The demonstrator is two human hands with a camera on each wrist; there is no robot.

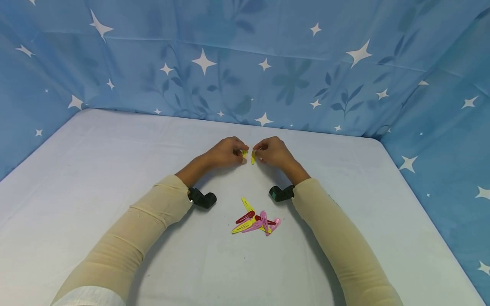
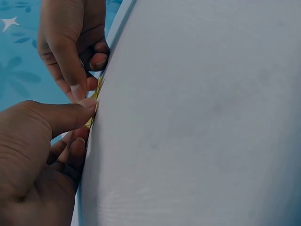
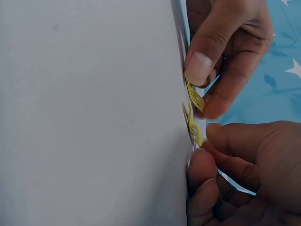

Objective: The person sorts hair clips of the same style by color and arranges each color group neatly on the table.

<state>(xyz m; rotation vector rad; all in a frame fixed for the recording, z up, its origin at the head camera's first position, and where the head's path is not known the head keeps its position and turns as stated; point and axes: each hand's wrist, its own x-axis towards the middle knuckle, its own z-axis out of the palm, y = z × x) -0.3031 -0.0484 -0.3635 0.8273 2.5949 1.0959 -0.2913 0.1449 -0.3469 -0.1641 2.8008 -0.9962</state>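
Observation:
Toward the far side of the white table, both hands work close together. My left hand (image 1: 226,153) pinches a yellow snap hair clip (image 3: 196,97) between thumb and finger. Facing it, my right hand (image 1: 274,152) holds another yellow hair clip (image 1: 252,158) by its edge, thumb and fingertips together. The two clips nearly meet in the right wrist view; whether they touch I cannot tell. In the left wrist view the fingers hide most of the yellow. Nearer the body lies a loose pile of yellow, red and pink hair clips (image 1: 242,227), some overlapping.
White cloth covers the table (image 1: 183,263). A blue curtain (image 1: 237,38) with white stars hangs behind it and along the sides. Each wrist carries a small black camera, the left one (image 1: 203,198) and the right one (image 1: 281,193), both low over the cloth.

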